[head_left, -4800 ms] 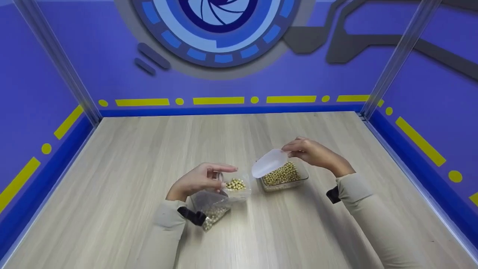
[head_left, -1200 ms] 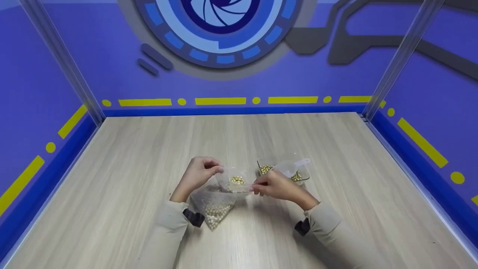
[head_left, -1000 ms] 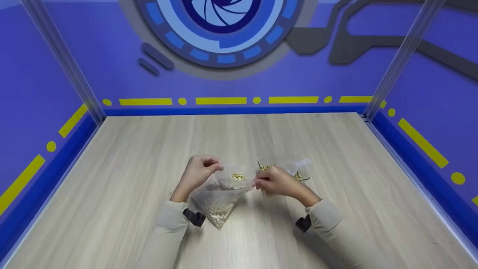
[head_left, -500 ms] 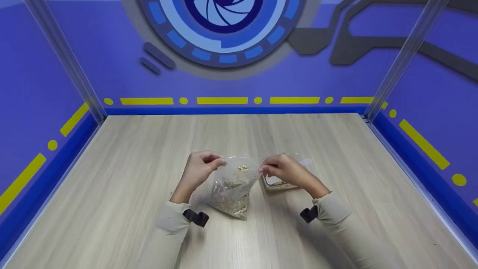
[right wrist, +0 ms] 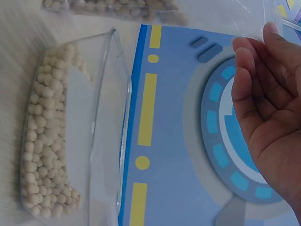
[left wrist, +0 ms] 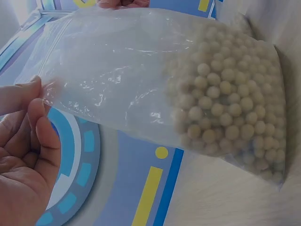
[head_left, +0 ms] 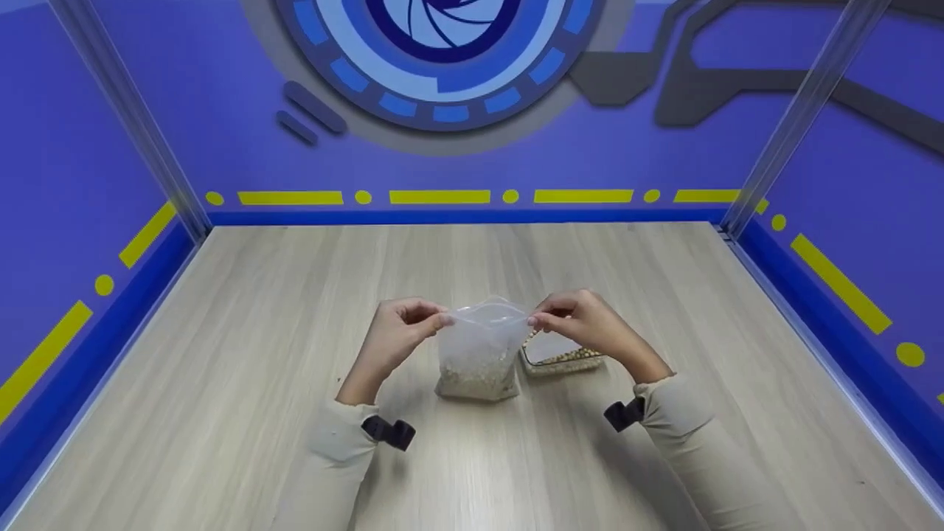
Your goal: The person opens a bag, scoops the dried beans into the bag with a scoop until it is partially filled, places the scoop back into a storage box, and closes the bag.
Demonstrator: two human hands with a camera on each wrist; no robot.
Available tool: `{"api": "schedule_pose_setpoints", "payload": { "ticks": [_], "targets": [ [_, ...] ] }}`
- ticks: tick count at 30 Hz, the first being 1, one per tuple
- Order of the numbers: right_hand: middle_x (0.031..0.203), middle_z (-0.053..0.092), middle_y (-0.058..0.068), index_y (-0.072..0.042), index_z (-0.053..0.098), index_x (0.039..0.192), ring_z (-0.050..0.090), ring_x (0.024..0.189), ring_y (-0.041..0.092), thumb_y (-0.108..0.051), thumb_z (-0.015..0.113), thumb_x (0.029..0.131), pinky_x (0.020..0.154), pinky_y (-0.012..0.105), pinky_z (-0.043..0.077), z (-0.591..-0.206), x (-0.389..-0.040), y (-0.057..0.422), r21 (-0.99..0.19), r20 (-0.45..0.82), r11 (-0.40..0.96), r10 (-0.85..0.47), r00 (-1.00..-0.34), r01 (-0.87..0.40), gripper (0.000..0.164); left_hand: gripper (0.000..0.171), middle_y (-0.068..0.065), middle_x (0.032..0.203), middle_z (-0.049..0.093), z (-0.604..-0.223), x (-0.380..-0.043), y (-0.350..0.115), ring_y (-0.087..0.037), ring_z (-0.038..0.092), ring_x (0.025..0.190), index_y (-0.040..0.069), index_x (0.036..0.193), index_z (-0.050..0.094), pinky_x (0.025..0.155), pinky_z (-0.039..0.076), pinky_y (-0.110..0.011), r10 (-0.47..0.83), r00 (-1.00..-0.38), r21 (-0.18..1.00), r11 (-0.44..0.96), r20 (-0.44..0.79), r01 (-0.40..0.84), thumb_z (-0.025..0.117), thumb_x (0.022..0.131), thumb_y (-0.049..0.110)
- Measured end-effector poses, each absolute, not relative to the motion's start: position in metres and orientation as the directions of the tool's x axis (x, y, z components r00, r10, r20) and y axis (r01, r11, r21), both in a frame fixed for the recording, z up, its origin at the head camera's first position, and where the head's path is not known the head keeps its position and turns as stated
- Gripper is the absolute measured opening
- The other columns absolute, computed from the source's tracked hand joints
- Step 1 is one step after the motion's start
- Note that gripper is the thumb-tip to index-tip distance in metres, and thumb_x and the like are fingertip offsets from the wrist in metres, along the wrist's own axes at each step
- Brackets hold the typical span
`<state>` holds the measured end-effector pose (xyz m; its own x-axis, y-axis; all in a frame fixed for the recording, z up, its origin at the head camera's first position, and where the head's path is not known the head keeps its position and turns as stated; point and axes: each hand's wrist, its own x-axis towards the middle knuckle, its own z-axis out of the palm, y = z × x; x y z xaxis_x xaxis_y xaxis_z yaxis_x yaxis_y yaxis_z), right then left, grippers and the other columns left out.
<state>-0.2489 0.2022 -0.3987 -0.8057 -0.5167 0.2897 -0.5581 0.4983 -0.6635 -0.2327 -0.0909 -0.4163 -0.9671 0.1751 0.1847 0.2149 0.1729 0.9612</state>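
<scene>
A frosted clear zip bag [head_left: 479,350] stands upright on the table, its lower part filled with small round yellowish beans [left wrist: 225,103]. My left hand [head_left: 402,335] pinches the left top corner of the bag between thumb and fingers, as the left wrist view [left wrist: 28,136] also shows. At the opposite top corner my right hand [head_left: 590,324] pinches the bag's edge. The mouth between them is spread apart. Just right of the bag is a clear rectangular container [head_left: 564,365] of the same beans, with a white scoop [right wrist: 79,136] lying in it.
The wooden table [head_left: 295,295] has blue walls [head_left: 472,166] at its back and sides. The container stands close to the bag's right side, partly behind my right hand.
Earlier my right hand held the scoop over the container; now the scoop lies inside it. The bag, tilted toward me before, has been raised upright, and my right hand has moved up and right.
</scene>
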Motion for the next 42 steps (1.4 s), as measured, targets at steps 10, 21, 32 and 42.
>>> {"api": "schedule_pose_setpoints", "payload": {
  "ticks": [10, 21, 32, 42],
  "targets": [
    [0.081, 0.070, 0.005, -0.006, 0.071, 0.088, 0.058, 0.070, 0.004, -0.019, 0.069, 0.088, 0.063, 0.020, 0.049, -0.409, -0.248, 0.195, -0.664, 0.383, 0.497, -0.415, -0.825, -0.558, 0.014, 0.014, -0.002, 0.081, 0.070, -0.422, -0.236, -0.083, -0.011, 0.061, 0.072, 0.006, 0.089, 0.075, 0.065, 0.049, -0.022, 0.151, -0.964, 0.951, 0.190, 0.218, 0.245, 0.076, 0.082, 0.018],
    [0.076, 0.069, 0.003, -0.006, 0.070, 0.081, 0.054, 0.067, 0.001, -0.013, 0.071, 0.085, 0.058, 0.018, 0.045, -0.422, -0.246, 0.193, -0.612, 0.527, 0.470, -0.358, -0.771, -0.636, 0.008, 0.009, -0.001, 0.076, 0.068, -0.425, -0.235, -0.079, -0.013, 0.056, 0.068, 0.008, 0.083, 0.076, 0.059, 0.044, -0.022, 0.096, -0.961, 0.934, 0.230, 0.259, 0.275, 0.077, 0.081, 0.018],
    [0.076, 0.069, 0.003, -0.006, 0.071, 0.084, 0.055, 0.068, 0.003, -0.014, 0.069, 0.088, 0.060, 0.019, 0.045, -0.424, -0.247, 0.192, -0.662, 0.476, 0.458, -0.354, -0.805, -0.593, 0.009, 0.008, -0.001, 0.076, 0.066, -0.430, -0.239, -0.079, -0.013, 0.053, 0.068, 0.006, 0.083, 0.072, 0.060, 0.042, -0.020, 0.128, -0.943, 0.914, 0.239, 0.306, 0.329, 0.073, 0.084, 0.014],
    [0.088, 0.071, 0.010, -0.003, 0.071, 0.094, 0.060, 0.075, 0.005, -0.012, 0.068, 0.089, 0.065, 0.019, 0.048, -0.426, -0.247, 0.189, -0.753, 0.372, 0.428, -0.350, -0.859, -0.500, 0.011, 0.007, 0.002, 0.069, 0.048, -0.430, -0.239, -0.076, -0.012, 0.040, 0.063, 0.005, 0.086, 0.071, 0.056, 0.032, -0.020, 0.168, -0.925, 0.898, 0.234, 0.340, 0.372, 0.072, 0.085, 0.012]
  ]
}}
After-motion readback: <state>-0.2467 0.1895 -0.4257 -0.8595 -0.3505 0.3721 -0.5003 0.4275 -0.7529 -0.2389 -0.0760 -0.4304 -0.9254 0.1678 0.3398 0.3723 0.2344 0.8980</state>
